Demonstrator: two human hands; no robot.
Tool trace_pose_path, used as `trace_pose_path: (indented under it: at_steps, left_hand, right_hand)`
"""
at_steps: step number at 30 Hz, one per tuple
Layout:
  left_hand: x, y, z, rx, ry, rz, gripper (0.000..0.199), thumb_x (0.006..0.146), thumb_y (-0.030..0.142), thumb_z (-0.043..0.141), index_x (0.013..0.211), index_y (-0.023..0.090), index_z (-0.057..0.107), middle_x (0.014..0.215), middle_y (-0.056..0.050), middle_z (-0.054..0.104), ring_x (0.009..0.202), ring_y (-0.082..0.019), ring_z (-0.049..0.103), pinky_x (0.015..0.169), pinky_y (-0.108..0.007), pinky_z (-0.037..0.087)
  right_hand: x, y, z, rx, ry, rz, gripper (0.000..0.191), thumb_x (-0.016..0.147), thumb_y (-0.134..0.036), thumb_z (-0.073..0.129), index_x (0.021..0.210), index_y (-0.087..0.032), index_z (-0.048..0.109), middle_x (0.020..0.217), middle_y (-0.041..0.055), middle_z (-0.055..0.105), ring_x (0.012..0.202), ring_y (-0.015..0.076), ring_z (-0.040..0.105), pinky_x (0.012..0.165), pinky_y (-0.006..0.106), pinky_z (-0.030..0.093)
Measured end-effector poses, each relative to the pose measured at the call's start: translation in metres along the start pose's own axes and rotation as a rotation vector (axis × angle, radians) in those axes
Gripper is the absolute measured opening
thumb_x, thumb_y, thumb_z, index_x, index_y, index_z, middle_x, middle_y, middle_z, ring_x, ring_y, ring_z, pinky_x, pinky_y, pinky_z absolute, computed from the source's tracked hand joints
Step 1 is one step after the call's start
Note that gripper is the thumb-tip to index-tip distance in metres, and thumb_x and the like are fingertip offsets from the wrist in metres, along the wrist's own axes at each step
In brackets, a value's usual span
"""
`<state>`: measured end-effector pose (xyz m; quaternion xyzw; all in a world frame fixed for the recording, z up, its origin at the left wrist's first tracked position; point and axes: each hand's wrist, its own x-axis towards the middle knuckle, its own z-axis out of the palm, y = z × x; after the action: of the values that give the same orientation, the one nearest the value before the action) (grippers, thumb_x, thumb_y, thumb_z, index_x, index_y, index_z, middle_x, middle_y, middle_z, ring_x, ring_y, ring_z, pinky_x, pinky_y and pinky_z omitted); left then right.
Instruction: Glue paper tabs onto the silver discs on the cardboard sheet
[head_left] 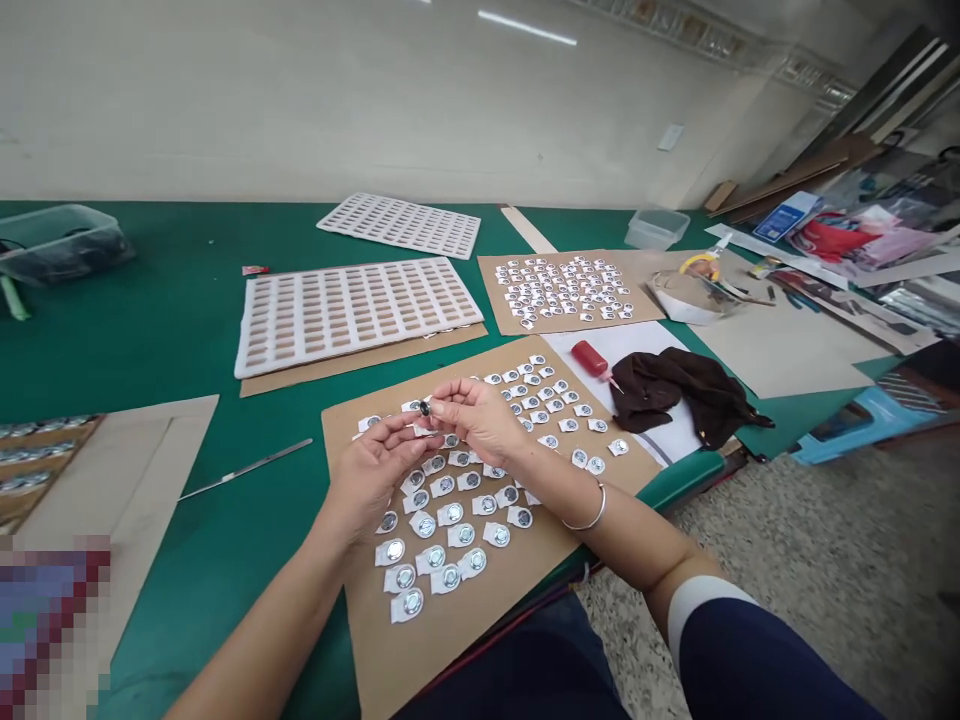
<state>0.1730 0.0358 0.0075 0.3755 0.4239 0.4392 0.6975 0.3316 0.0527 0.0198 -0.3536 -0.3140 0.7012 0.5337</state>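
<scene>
While the left hand (pixel 369 468) pinches a small white tab (pixel 424 431), the right hand (pixel 480 422) grips a tiny, round, dark piece (pixel 425 408) above a brown cardboard sheet (pixel 431 650).

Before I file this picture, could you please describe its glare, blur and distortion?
Head view: the silvery discs glint; a bright strip shows at the top; the clutter at far right looks smeared and stretched; coarse pixels blot out the lower left corner.

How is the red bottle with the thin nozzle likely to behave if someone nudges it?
The red bottle would probably roll, its rounded body lying on its side. The crumpled dark brown cloth by its nozzle might check that. That thin nozzle looks easily bent.
</scene>
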Motion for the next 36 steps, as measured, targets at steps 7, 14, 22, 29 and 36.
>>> trace_pose_path:
  at_steps: [7, 14, 22, 29, 36]
  left_hand:
    - [0.001, -0.005, 0.000, 0.113, 0.061, 0.082, 0.045, 0.063, 0.030, 0.084, 0.099, 0.014, 0.063, 0.091, -0.007, 0.074, 0.087, -0.022, 0.072, 0.089, -0.037, 0.057]
    - [-0.003, -0.005, -0.002, 0.239, 0.065, 0.043, 0.053, 0.064, 0.038, 0.082, 0.107, 0.015, 0.061, 0.086, -0.007, 0.074, 0.081, -0.023, 0.072, 0.084, -0.036, 0.059]
    - [-0.006, -0.002, 0.000, 0.300, 0.046, 0.061, 0.056, 0.062, 0.044, 0.082, 0.105, 0.014, 0.063, 0.088, -0.008, 0.074, 0.081, -0.024, 0.072, 0.082, -0.037, 0.059]
    - [-0.006, 0.000, 0.001, 0.313, 0.057, 0.059, 0.057, 0.056, 0.046, 0.085, 0.099, 0.015, 0.065, 0.086, -0.007, 0.074, 0.075, -0.023, 0.072, 0.080, -0.037, 0.060]
    - [-0.004, -0.002, -0.004, 0.384, 0.028, 0.083, 0.056, 0.058, 0.050, 0.082, 0.100, 0.016, 0.067, 0.086, -0.007, 0.074, 0.077, -0.024, 0.072, 0.077, -0.036, 0.060]
  right_hand:
    - [0.002, 0.009, -0.002, -0.026, -0.030, -0.018, 0.036, 0.059, -0.031, 0.085, 0.081, -0.016, 0.060, 0.072, -0.0027, 0.064, 0.066, 0.0106, 0.066, 0.068, 0.026, 0.056]
    - [-0.009, -0.005, -0.020, -0.922, -0.181, -0.668, 0.008, 0.087, -0.024, 0.057, 0.090, -0.017, 0.060, 0.087, 0.0042, 0.066, 0.082, 0.0133, 0.062, 0.079, 0.032, 0.053]
    - [-0.010, -0.004, -0.029, -1.450, -0.383, -1.064, 0.018, 0.098, -0.018, 0.040, 0.102, -0.015, 0.057, 0.093, 0.0075, 0.066, 0.088, 0.0162, 0.060, 0.073, 0.029, 0.052]
    - [-0.010, -0.003, -0.032, -1.570, -0.460, -1.068, 0.019, 0.098, -0.017, 0.038, 0.106, -0.014, 0.054, 0.094, 0.0091, 0.065, 0.088, 0.0165, 0.059, 0.073, 0.029, 0.051]
    - [-0.011, -0.004, -0.033, -1.642, -0.494, -1.020, 0.018, 0.099, -0.016, 0.037, 0.108, -0.014, 0.052, 0.093, 0.0085, 0.063, 0.086, 0.0163, 0.058, 0.071, 0.029, 0.050]
